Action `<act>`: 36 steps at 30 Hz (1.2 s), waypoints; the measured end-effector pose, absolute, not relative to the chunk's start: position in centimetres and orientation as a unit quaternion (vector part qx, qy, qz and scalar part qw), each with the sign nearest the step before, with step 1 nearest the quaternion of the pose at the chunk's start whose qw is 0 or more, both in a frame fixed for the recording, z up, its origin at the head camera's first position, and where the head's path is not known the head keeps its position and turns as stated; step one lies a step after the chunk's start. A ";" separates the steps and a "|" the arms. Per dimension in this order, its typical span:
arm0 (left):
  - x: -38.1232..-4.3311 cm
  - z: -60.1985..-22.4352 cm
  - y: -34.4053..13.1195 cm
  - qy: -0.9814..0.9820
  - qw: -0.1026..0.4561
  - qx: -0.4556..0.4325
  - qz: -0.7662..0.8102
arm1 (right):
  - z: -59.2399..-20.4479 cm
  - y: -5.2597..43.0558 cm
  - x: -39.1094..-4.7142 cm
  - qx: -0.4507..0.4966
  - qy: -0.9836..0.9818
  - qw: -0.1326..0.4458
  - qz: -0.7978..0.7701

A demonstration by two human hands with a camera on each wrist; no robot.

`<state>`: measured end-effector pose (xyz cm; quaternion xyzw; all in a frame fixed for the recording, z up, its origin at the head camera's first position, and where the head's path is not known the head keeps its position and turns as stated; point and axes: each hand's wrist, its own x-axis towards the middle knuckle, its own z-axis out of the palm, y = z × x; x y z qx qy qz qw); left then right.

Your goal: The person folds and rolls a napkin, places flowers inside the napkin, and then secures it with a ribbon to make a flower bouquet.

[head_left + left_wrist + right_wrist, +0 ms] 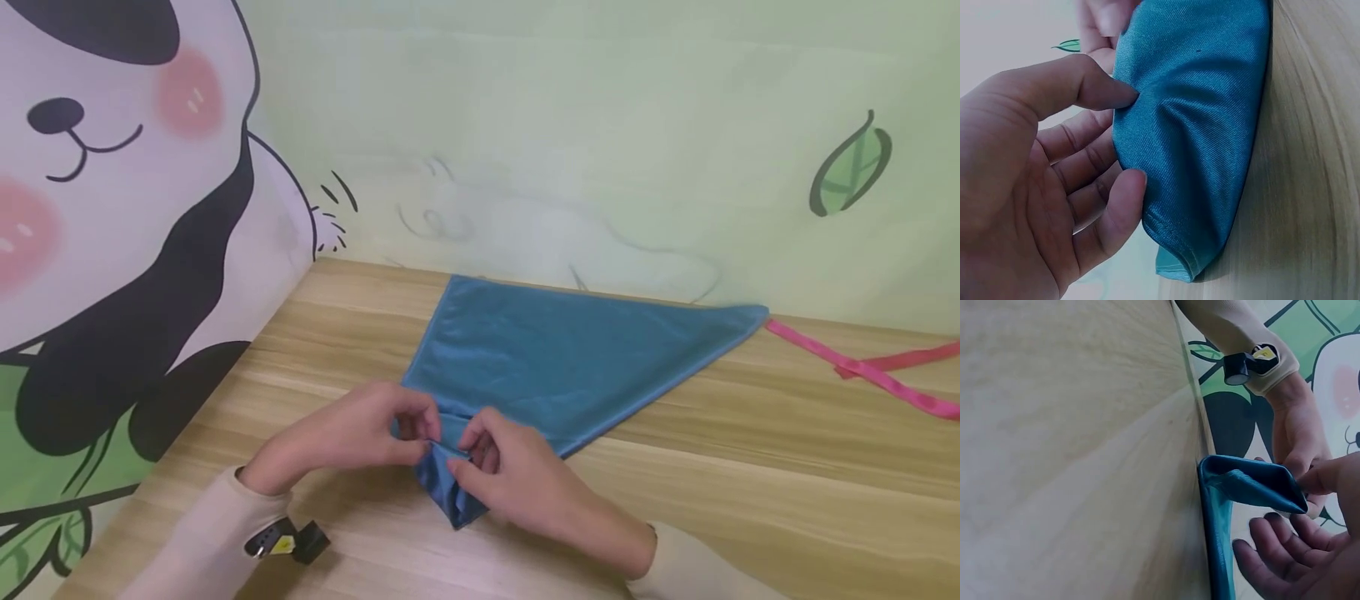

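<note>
A blue satin-like cloth [555, 358] lies spread on the wooden table, tapering to a point at the right. Its near corner is lifted and folded back over itself. My left hand [367, 429] pinches the folded edge between thumb and fingers, as the left wrist view shows with the cloth [1197, 125] bulging and creased beside the thumb. Close beside it, my right hand [517, 471] pinches the same fold with thumb and index finger. In the right wrist view the folded cloth [1254, 487] stands up as a hollow loop, and the other fingers of my right hand [1310, 544] are spread below it.
Pink ribbons [862, 367] lie at the right of the table [735, 500], one reaching the cloth's tip. A pale green printed wall [562, 108] rises behind the table's back edge. A panda picture [135, 208] covers the left side. A small black device [288, 542] is strapped on the left wrist.
</note>
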<state>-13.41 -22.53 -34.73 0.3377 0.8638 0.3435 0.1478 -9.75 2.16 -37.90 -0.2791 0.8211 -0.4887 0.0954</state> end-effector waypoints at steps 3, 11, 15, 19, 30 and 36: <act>-13.5 -34.7 -22.4 0.864 0.148 0.339 0.342 | -37.7 2.2 -9.8 -0.287 0.810 0.078 -0.506; -13.6 -34.7 -22.2 0.877 0.099 0.341 0.322 | -37.5 2.5 -9.9 -0.199 0.745 0.164 -0.615; -13.4 -34.4 -21.8 0.892 0.027 0.336 0.303 | -37.9 2.5 -10.1 -0.130 0.677 0.206 -0.694; -12.6 -34.1 -21.1 0.903 -0.033 0.333 0.269 | -38.3 2.6 -10.0 -0.084 0.626 0.229 -0.740; -9.3 -34.1 -18.6 0.932 0.056 0.322 0.158 | -38.8 3.6 -9.6 -0.014 0.544 0.271 -0.794; -7.9 -35.8 -16.7 0.945 -0.028 0.305 0.112 | -39.2 3.8 -9.6 -0.017 0.522 0.284 -0.804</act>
